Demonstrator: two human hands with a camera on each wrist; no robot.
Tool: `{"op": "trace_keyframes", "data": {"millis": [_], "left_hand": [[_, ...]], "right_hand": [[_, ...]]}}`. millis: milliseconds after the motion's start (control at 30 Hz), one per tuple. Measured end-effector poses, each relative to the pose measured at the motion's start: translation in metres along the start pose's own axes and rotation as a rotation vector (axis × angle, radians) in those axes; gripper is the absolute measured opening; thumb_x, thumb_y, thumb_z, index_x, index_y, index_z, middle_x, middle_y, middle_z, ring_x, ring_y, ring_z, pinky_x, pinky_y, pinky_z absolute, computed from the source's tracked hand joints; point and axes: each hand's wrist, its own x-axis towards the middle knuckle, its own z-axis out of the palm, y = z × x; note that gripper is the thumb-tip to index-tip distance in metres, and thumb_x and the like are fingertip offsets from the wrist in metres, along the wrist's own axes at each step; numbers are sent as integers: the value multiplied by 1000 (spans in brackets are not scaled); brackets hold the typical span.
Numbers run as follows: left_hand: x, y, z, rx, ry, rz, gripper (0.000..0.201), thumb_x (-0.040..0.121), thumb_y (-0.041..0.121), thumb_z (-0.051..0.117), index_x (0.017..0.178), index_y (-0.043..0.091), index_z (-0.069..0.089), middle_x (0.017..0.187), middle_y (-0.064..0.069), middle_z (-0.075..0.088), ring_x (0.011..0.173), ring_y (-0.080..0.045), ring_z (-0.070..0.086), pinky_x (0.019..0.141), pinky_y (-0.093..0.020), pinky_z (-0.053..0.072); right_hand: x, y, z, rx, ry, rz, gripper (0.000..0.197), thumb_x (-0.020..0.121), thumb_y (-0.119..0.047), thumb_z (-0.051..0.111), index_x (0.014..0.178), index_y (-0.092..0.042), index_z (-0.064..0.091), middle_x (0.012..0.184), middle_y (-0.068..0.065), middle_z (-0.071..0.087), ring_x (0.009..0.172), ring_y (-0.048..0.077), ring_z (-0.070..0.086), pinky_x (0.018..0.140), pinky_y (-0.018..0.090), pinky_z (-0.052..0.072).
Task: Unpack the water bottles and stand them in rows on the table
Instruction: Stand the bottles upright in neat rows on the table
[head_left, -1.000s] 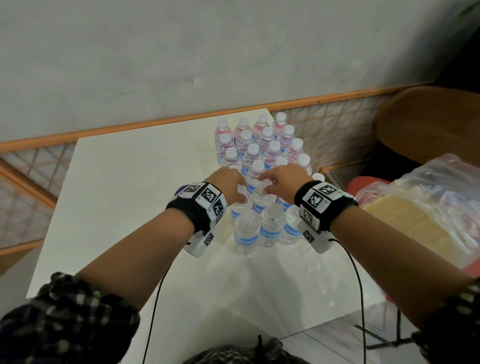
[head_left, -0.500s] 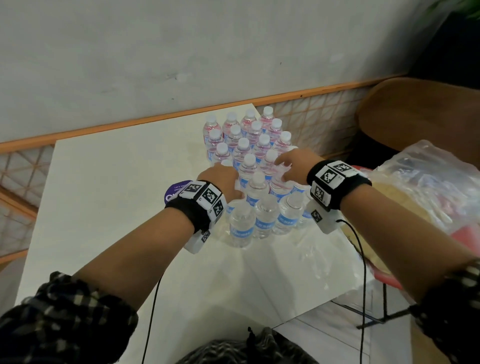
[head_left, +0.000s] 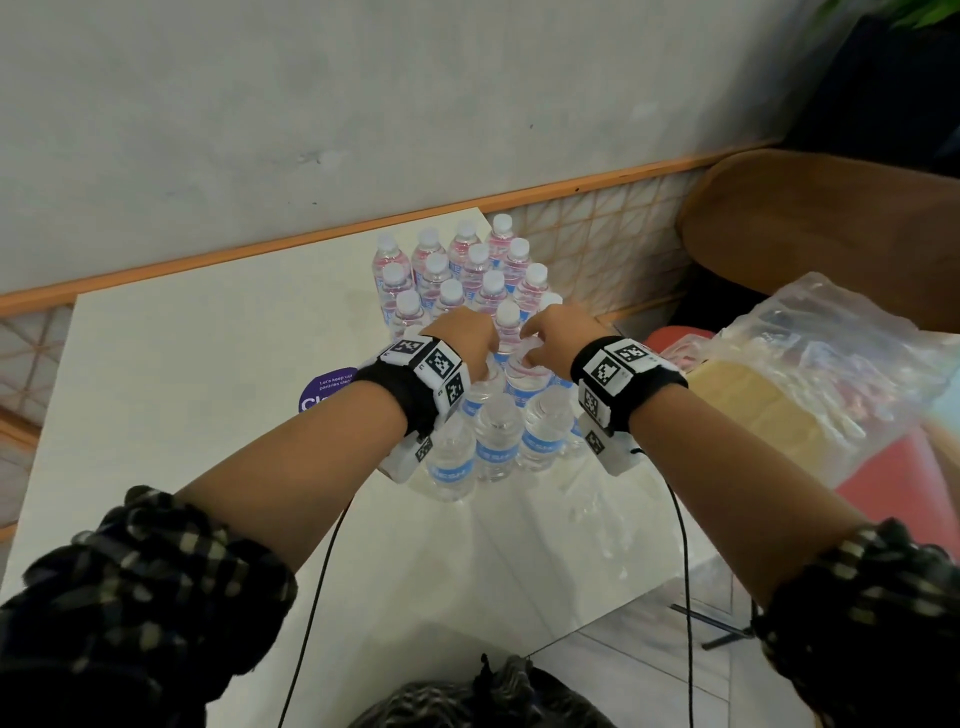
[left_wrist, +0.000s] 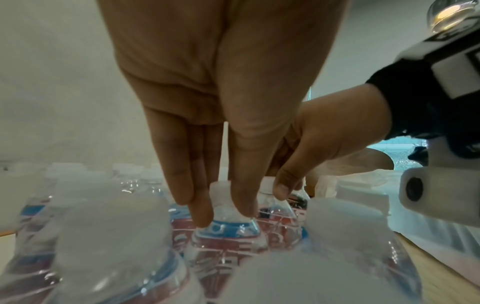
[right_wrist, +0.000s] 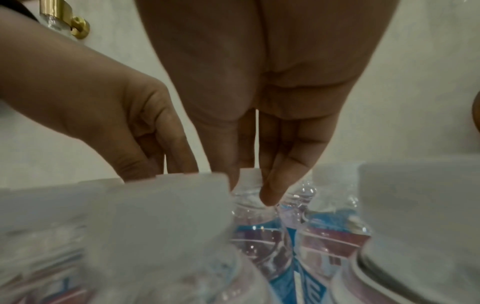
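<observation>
**Both hands down, fingers pinching**

Both forearms reached forward, bare, plaid sleeves (head_left: 140, 587) pushed up near the elbows. Each wrist wore a black band (head_left: 395, 395) with a white tagged camera block. Left hand (head_left: 462, 340) was palm down, fingers pointing down and close together, thumb opposite them, pinching a bottle neck (left_wrist: 221, 197). Right hand (head_left: 558, 338) was just beside it, also palm down, fingers curled down, thumb and fingertip (right_wrist: 270, 193) pinching another bottle neck (right_wrist: 248, 185). The hands were near, not touching.
</observation>
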Motion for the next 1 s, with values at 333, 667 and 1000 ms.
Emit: {"op": "trace_keyframes", "data": {"millis": [333, 667, 1000], "left_hand": [[2, 2, 0, -18, -4, -47, 48, 84, 15, 68, 130, 12, 57, 126, -13, 60, 114, -29, 57, 87, -33, 47], [14, 40, -10, -7, 79, 26, 45, 89, 21, 61, 133, 17, 52, 127, -12, 57, 115, -30, 55, 87, -35, 46], [34, 51, -3, -17, 79, 3, 34, 89, 3, 57, 121, 11, 64, 123, -14, 62, 113, -30, 58, 90, -32, 45]], "right_hand": [[-1, 5, -5, 56, -25, -8, 49, 84, -31, 68, 130, -15, 56, 127, 9, 56, 115, 23, 53, 89, 27, 42], [-5, 47, -34, 63, -44, 50, 48, 82, -15, 70, 127, -21, 58, 124, 6, 60, 113, 22, 56, 89, 25, 42], [-2, 55, -20, 14, -29, -9, 41, 88, -19, 63, 128, -19, 59, 132, 7, 56, 119, 22, 52, 92, 26, 41]]}}
